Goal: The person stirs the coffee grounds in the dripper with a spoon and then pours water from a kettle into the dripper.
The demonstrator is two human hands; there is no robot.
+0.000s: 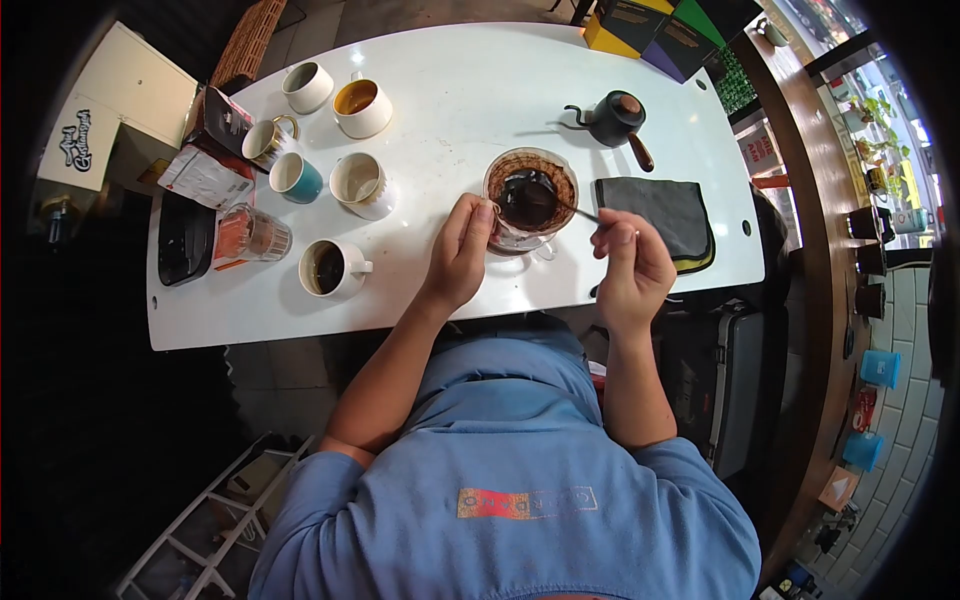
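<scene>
A coffee dripper (563, 180) with dark wet coffee inside and brown grounds clinging to its wall stands near the table's front edge. Beneath it shows a clear glass server (515, 241). My left hand (460, 252) is closed at the dripper's left side, its fingers pinched on the rim or handle; which one is hidden. Between the fingers of my right hand (637, 270) is the handle of a spoon (580, 212), whose bowl end dips into the dark coffee. A white mug (358, 268) with black coffee sits to the left of my left hand.
Several cups, among them a teal cup (311, 183), stand on the left of the white table (430, 100). A black gooseneck kettle (612, 120) is at the back right, with a folded grey cloth (660, 225) nearer me. Boxes (650, 35) stand at the far edge.
</scene>
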